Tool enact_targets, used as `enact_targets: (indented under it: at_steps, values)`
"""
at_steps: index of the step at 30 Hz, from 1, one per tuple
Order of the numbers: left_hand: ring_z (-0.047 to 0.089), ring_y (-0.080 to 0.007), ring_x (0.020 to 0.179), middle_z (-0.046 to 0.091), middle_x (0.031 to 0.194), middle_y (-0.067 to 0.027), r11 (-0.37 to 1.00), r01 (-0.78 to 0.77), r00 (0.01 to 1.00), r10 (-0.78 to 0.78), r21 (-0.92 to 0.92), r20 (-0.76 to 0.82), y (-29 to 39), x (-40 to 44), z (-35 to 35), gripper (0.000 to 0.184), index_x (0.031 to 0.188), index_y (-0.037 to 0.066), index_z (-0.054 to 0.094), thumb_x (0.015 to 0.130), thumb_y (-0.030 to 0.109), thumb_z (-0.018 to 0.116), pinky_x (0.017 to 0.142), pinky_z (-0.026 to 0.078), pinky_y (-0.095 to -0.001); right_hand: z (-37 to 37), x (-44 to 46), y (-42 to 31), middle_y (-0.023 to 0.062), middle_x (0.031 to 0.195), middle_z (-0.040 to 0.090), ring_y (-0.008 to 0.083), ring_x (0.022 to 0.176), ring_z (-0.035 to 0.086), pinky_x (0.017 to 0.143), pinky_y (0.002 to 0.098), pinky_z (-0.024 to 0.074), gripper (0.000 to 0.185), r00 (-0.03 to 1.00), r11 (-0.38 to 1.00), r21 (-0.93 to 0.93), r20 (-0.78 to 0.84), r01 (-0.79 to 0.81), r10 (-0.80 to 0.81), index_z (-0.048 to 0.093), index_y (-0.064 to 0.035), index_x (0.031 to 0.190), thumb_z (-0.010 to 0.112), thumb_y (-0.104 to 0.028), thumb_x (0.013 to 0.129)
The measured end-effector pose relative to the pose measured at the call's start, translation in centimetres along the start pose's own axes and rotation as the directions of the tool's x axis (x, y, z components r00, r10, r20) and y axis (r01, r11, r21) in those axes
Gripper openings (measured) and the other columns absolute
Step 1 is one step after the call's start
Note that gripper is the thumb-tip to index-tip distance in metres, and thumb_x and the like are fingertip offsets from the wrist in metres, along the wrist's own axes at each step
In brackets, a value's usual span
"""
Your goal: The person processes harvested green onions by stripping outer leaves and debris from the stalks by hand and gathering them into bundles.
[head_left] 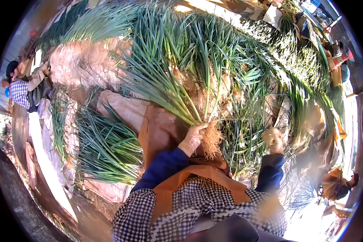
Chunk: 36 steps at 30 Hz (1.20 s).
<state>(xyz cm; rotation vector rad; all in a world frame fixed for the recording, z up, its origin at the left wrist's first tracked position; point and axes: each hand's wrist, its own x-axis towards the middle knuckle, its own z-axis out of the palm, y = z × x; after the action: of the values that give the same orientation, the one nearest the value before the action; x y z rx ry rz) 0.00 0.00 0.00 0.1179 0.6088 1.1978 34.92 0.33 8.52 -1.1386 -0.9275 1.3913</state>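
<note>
1. Pale sheeting (121, 104) lies on the ground beside the brown apron (157, 127), and more of it shows under the lower edge of the left pile of green onions (107, 147).
2. That left pile lies with its leaves toward the upper left and its pale stalk ends toward the apron.
3. Farther out, a large heap of green onions (197, 34) spreads beyond the hands; at upper left a thick mat of pale roots (86, 60) faces the wearer.
4. The left hand (192, 139) has its grip closed around the held bunch of green onions (183, 105), low on the stalks, just above the roots.
5. From this grip the leaves fan out toward the upper left, while the tangled roots (212, 139) hang just beside the hand, on its right, over the apron.
6. The right hand (273, 140) is well apart from the bunch, near loose green leaves (244, 139); its fingers look curled, but blur hides whether its grip has hold of anything.
7. A person (20, 90) is at far left, near the root mat.
</note>
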Motion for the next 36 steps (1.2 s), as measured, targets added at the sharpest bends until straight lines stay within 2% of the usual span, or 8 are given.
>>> enact_targets:
  at_steps: [2, 6, 11, 19, 23, 28, 34, 36]
  values:
    - [0.062, -0.0158, 0.083, 0.063, 0.095, -0.0084, 0.992, 0.106, 0.993, -0.109, -0.067, -0.042, 0.9, -1.3, 0.3, 0.023, 0.104, 0.001, 0.059, 0.080, 0.003, 0.057, 0.070, 0.052, -0.0250, -4.3, -0.5, 2.2, 0.0051, 0.069, 0.050, 0.0214, 0.063, 0.048, 0.056, 0.0322, 0.0388, 0.020, 0.985, 0.938, -0.317, -0.146, -0.137, 0.095, 0.051, -0.0083, 0.081, 0.057, -0.027, 0.083]
    - [0.062, -0.0154, 0.079, 0.063, 0.093, -0.0095, 0.985, 0.172, 0.985, -0.172, -0.007, -0.019, 1.0, -0.2, -0.2, 0.022, 0.103, -0.003, 0.058, 0.082, 0.004, 0.055, 0.067, 0.052, -0.0250, -11.8, -0.6, 7.3, 0.0120, 0.088, 0.058, 0.0273, 0.079, 0.055, 0.070, 0.0354, 0.0438, 0.020, 0.953, -0.336, -0.934, -0.203, -0.120, 0.224, 0.056, -0.0074, 0.097, 0.049, -0.022, 0.086]
    - [0.060, -0.0114, 0.073, 0.062, 0.096, -0.0083, 1.000, 0.003, 0.982, -0.003, -0.001, 0.189, 5.5, -3.4, 5.3, 0.025, 0.101, -0.001, 0.059, 0.077, 0.007, 0.063, 0.056, 0.049, -0.0203, 13.3, 5.3, 1.4, 0.0154, 0.100, 0.062, 0.0289, 0.091, 0.059, 0.078, 0.0338, 0.0452, 0.030, 0.964, 0.548, -0.794, 0.239, 0.265, -0.120, 0.060, -0.0059, 0.105, 0.052, -0.027, 0.086]
    - [0.050, -0.0172, 0.067, 0.060, 0.089, -0.0105, 0.972, -0.067, 0.731, 0.201, -0.224, 0.652, 15.6, -7.4, 7.1, 0.035, 0.103, -0.004, 0.057, 0.074, 0.014, 0.063, 0.068, 0.047, -0.0315, 28.9, 17.9, 0.7, 0.0193, 0.084, 0.063, 0.0339, 0.082, 0.060, 0.074, 0.0413, 0.0462, 0.054, 0.976, 0.174, -0.961, 0.211, 0.216, -0.047, 0.061, -0.0057, 0.097, 0.056, -0.055, 0.076]
    - [0.059, -0.0226, 0.084, 0.061, 0.095, -0.0125, 0.898, -0.429, 0.903, 0.428, 0.097, 0.034, 13.9, -5.2, 5.5, 0.034, 0.110, -0.004, 0.054, 0.078, 0.006, 0.059, 0.075, 0.050, -0.0336, 29.6, 20.4, 3.0, 0.0213, 0.085, 0.062, 0.0358, 0.084, 0.060, 0.075, 0.0421, 0.0464, 0.059, 0.956, -0.011, -0.963, 0.265, 0.268, 0.124, 0.063, -0.0010, 0.093, 0.057, -0.056, 0.074]
    - [0.061, -0.0212, 0.074, 0.061, 0.084, -0.0115, 0.980, -0.100, 0.990, 0.115, -0.169, 0.081, 11.4, -1.9, -1.3, 0.028, 0.105, -0.005, 0.054, 0.082, 0.011, 0.053, 0.065, 0.053, -0.0306, 21.7, 21.0, 3.2, 0.0132, 0.095, 0.063, 0.0291, 0.087, 0.059, 0.080, 0.0362, 0.0451, 0.042, 0.890, 0.748, -0.634, 0.435, 0.197, 0.135, 0.064, -0.0079, 0.099, 0.056, -0.044, 0.079]
    - [0.062, -0.0217, 0.084, 0.061, 0.091, -0.0108, 0.987, 0.021, 0.999, -0.026, -0.158, -0.031, 6.7, -2.2, 3.6, 0.021, 0.099, -0.002, 0.057, 0.080, 0.008, 0.055, 0.077, 0.054, -0.0382, 17.7, 10.4, 2.1, 0.0096, 0.101, 0.062, 0.0218, 0.101, 0.052, 0.092, 0.0315, 0.0354, 0.047, 0.847, 0.906, -0.326, 0.366, -0.272, 0.386, 0.060, -0.0017, 0.108, 0.062, -0.035, 0.076]
    - [0.061, -0.0210, 0.081, 0.061, 0.089, -0.0107, 0.986, 0.097, 0.995, -0.092, -0.133, 0.043, 3.5, -1.8, 1.4, 0.019, 0.098, 0.000, 0.057, 0.079, 0.003, 0.056, 0.074, 0.054, -0.0349, 16.1, 9.7, 6.7, 0.0105, 0.110, 0.057, 0.0196, 0.097, 0.053, 0.090, 0.0330, 0.0383, 0.049, 0.750, 0.981, -0.193, 0.650, 0.013, 0.119, 0.055, 0.0017, 0.114, 0.060, -0.033, 0.079]
